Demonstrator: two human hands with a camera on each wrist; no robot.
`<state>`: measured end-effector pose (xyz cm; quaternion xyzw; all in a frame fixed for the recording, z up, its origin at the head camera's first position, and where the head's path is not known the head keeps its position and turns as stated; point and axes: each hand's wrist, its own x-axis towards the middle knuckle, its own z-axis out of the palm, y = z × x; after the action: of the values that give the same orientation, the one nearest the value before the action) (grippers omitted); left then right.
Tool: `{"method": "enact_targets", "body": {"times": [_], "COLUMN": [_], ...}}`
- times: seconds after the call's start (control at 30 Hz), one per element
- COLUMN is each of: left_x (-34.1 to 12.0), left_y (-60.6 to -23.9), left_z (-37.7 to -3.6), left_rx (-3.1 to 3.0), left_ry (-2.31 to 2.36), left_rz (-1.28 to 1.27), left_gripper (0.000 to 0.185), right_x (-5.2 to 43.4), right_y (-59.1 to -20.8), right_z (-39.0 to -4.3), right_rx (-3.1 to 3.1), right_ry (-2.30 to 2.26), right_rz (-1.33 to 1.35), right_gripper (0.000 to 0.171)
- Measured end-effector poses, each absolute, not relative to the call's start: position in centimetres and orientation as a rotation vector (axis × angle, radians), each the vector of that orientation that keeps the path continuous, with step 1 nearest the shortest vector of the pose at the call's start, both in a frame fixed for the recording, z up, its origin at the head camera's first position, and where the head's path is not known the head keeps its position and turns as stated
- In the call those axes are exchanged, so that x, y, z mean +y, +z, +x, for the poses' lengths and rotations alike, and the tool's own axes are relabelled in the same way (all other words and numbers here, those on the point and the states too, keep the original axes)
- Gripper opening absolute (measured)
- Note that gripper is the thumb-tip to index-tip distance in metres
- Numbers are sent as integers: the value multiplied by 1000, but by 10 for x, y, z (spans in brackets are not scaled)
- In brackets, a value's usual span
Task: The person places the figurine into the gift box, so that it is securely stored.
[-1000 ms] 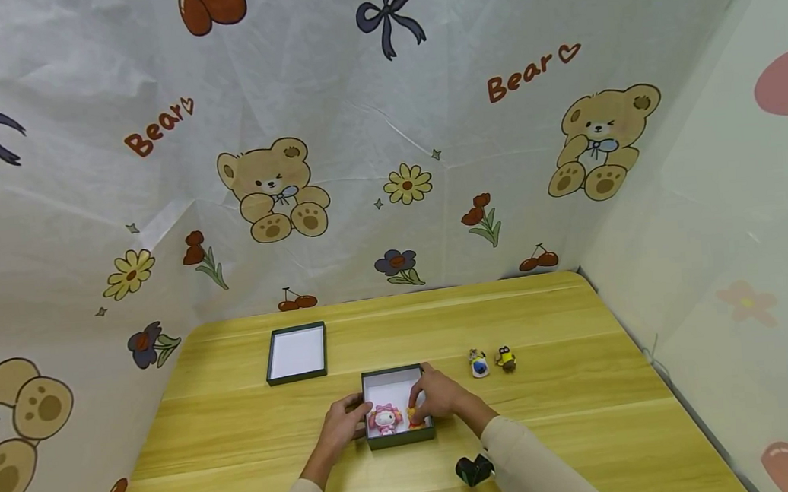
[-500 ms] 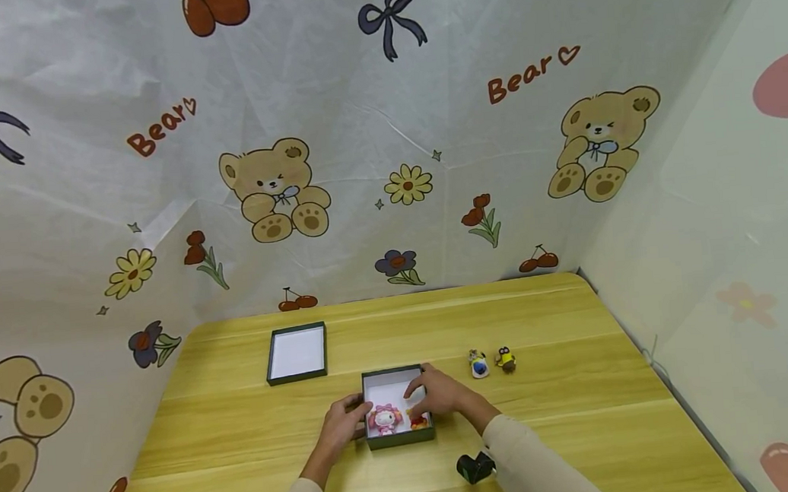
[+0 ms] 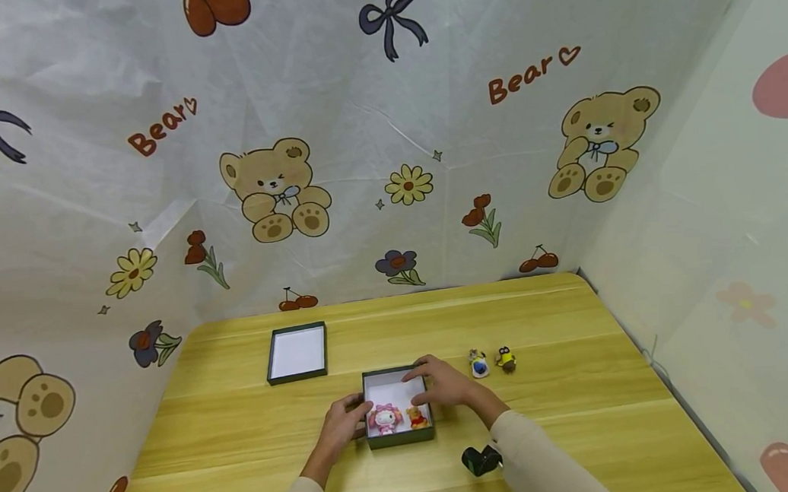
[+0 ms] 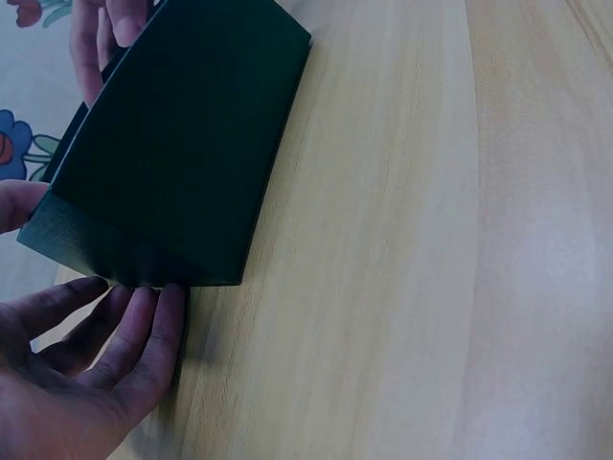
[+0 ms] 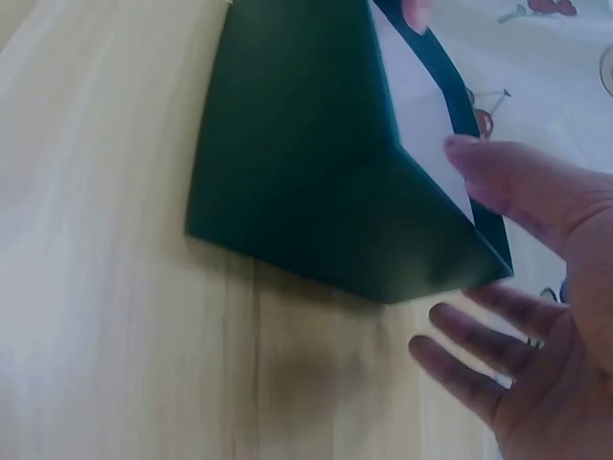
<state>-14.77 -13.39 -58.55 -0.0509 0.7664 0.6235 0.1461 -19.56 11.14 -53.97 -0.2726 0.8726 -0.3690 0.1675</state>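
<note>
**Right hand off the small figure, both hands at the box**

Dark green box sits open on the table, near the front edge, white lining showing. Two figures inside, against the near wall: a pink-and-white one on the left, a small orange-yellow one just beside it on the right.

Change over the last second: the right hand was down over the orange-yellow figure, covering it. Now that hand has drawn back and up to the box's far right corner, and the figure shows in full, lying free in the box. Reads as a release; the figure looks placed.

Grip, right: fingers spread and nearly straight, holding nothing, as the right wrist view confirms. The thumb tip sits at the box rim; whether it touches cannot be told.

Grip, left: the left hand lies against the box's left wall. Left wrist view shows the fingers straight and relaxed, tips touching the base of the dark wall, not wrapped around it. Steadying, by the look.

Further out: the box lid lies upside down, well apart toward the back left. Two more small figures stand to the right of the box, a white-and-blue one and a yellow one, near each other.
</note>
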Motion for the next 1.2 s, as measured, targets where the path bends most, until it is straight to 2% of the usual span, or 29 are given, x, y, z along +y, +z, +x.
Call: {"method": "enact_targets", "body": {"times": [0.27, 0.5, 0.93, 1.2], "left_x": [-133, -133, -131, -131], "left_y": [-585, -586, -585, -584], "left_z": [-147, -147, -147, -147], "left_rx": [2209, 2209, 2203, 2209], "left_ry": [1801, 1794, 1802, 1804], "left_rz": [-154, -152, -169, -167], "left_gripper": [62, 63, 59, 60], "right_x": [135, 166, 229, 258], "right_y": [-541, -546, -566, -580], "right_z": [-201, -202, -206, -205], "right_rx": [2494, 2633, 2865, 2892], "right_ry": [-1253, -1346, -1308, -1264], "right_rz": [-657, -574, -405, -313], "right_gripper": [44, 43, 45, 52]}}
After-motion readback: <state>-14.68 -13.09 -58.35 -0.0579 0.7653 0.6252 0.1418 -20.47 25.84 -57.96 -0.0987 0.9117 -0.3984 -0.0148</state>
